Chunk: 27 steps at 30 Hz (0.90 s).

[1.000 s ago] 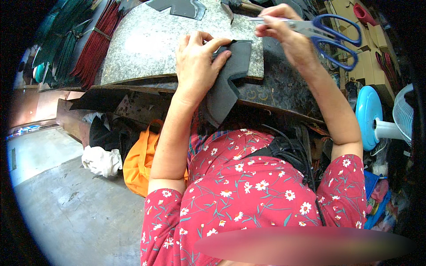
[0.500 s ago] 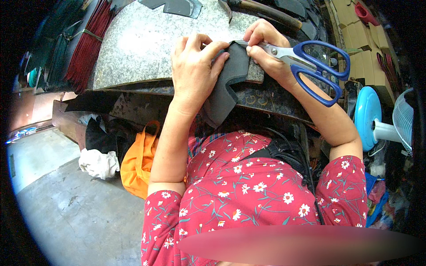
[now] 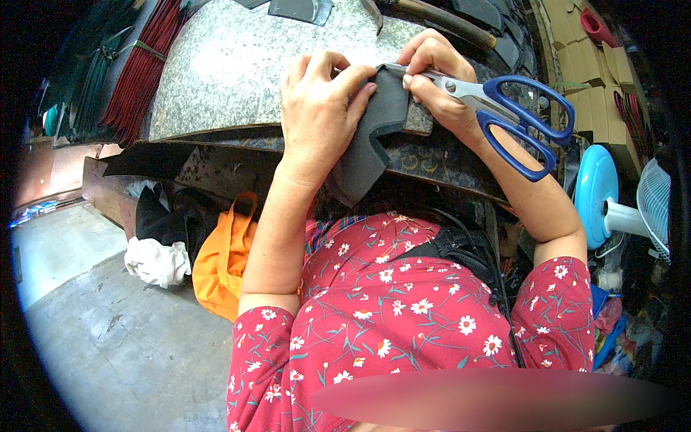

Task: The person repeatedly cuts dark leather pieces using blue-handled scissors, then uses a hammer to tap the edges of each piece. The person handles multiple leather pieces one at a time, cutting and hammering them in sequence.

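Note:
My left hand (image 3: 320, 108) pinches the upper left edge of a dark grey, curved sheet piece (image 3: 368, 147), which hangs over the front edge of the stone-topped table (image 3: 216, 93). Scissors with blue handles (image 3: 497, 104) lie across my right hand (image 3: 440, 75). Its fingers are closed around the blades rather than the handles. The blade tips touch the top edge of the grey piece, close to my left fingertips. Both scissor handles stick out to the right above my right forearm.
Bundles of dark red cords (image 3: 140, 75) lie at the table's left. More dark cut pieces (image 3: 302, 10) and a wooden-handled hammer (image 3: 439, 20) are at the back. An orange bag (image 3: 219, 266) and white cloth (image 3: 158, 263) sit lower left; a blue fan (image 3: 596, 194) stands right.
Both hands keep their hold on the grey piece and the scissors. The scissors and my right hand sit slightly further right and lower in the view; the scene has shifted a little too.

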Tool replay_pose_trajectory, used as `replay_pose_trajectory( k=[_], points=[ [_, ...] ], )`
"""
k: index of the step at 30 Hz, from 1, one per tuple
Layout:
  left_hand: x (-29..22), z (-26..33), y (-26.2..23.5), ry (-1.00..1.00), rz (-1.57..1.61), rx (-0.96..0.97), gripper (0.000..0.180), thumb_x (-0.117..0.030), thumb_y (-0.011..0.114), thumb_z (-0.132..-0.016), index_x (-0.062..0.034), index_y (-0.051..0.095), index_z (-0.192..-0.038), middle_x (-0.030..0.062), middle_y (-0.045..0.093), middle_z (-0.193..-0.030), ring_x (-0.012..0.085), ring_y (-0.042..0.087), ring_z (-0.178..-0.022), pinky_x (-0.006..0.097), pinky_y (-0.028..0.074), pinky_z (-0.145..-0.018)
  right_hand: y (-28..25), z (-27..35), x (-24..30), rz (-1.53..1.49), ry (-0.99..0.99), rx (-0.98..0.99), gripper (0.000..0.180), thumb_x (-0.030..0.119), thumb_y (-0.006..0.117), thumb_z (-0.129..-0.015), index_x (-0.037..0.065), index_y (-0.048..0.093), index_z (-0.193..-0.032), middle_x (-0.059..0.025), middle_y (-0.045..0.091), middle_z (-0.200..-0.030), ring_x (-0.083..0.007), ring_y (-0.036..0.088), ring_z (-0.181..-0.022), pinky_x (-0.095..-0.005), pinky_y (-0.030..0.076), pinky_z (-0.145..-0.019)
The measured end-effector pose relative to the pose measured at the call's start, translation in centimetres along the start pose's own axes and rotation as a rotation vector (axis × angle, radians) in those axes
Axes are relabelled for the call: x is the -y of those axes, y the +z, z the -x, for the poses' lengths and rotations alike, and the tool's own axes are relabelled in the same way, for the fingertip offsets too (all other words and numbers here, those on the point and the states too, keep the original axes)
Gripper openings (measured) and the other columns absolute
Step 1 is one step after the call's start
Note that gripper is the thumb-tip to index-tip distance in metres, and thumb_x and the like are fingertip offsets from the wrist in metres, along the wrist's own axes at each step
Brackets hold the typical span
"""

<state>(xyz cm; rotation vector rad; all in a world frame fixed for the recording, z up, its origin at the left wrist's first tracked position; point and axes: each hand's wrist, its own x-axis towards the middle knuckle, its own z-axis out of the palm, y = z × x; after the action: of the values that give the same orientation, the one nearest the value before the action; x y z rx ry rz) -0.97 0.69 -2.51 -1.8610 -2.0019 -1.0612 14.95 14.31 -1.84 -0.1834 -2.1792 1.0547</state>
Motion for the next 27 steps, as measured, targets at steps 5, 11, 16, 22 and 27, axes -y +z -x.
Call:
replay_pose_trajectory(
  k=[5, 11, 16, 22, 27],
  points=[
    [0.03, -0.02, 0.0, 0.006, 0.005, 0.004, 0.019, -0.022, 0.074, -0.083, -0.0168, 0.074, -0.101, 0.006, 0.062, -0.097, 0.0278, 0.057, -0.094, 0.04, 0.046, -0.085, -0.04, -0.54, 0.04, 0.121, -0.137, 0.023, 0.01, -0.004, 0.059, -0.078, 0.003, 0.053, -0.081, -0.0098, 0.057, -0.093, -0.0181, 0.056, -0.077, -0.0309, 0.048, -0.069],
    [-0.03, -0.03, 0.34, -0.04, 0.004, -0.089, 0.02, -0.023, 0.076, -0.079, -0.0176, 0.073, -0.098, 0.0043, 0.061, -0.097, 0.0276, 0.055, -0.095, 0.041, 0.045, -0.084, 0.7, -0.44, 0.7, 0.328, -0.184, 0.122, 0.014, -0.005, 0.063, -0.07, 0.002, 0.053, -0.077, -0.012, 0.055, -0.089, -0.0233, 0.057, -0.075, -0.0308, 0.047, -0.068],
    [0.16, 0.21, 0.2, 0.001, 0.008, -0.047, 0.019, -0.022, 0.076, -0.08, -0.0159, 0.075, -0.098, 0.0054, 0.063, -0.096, 0.0273, 0.057, -0.094, 0.04, 0.047, -0.084, 0.23, -0.39, 0.37, 0.193, -0.11, 0.073, 0.011, -0.005, 0.059, -0.075, 0.003, 0.052, -0.078, -0.01, 0.056, -0.092, -0.0197, 0.056, -0.083, -0.0297, 0.046, -0.075],
    [0.34, 0.19, 0.31, 0.024, 0.009, -0.052, 0.017, -0.022, 0.077, -0.08, -0.0163, 0.075, -0.096, 0.0041, 0.064, -0.094, 0.0265, 0.058, -0.092, 0.038, 0.047, -0.082, -0.12, -0.42, -0.24, 0.061, -0.08, 0.025, 0.01, -0.003, 0.057, -0.08, 0.004, 0.052, -0.084, -0.0092, 0.057, -0.098, -0.0165, 0.055, -0.091, -0.0286, 0.045, -0.083],
    [0.33, 0.24, 0.38, 0.009, 0.013, -0.05, 0.018, -0.023, 0.077, -0.08, -0.0154, 0.075, -0.096, 0.0042, 0.064, -0.095, 0.0264, 0.058, -0.093, 0.039, 0.047, -0.083, 0.12, -0.62, 0.27, 0.096, -0.091, 0.071, 0.009, -0.002, 0.06, -0.077, 0.003, 0.052, -0.08, -0.0111, 0.058, -0.094, -0.0192, 0.057, -0.086, -0.0305, 0.046, -0.079]
  ],
)
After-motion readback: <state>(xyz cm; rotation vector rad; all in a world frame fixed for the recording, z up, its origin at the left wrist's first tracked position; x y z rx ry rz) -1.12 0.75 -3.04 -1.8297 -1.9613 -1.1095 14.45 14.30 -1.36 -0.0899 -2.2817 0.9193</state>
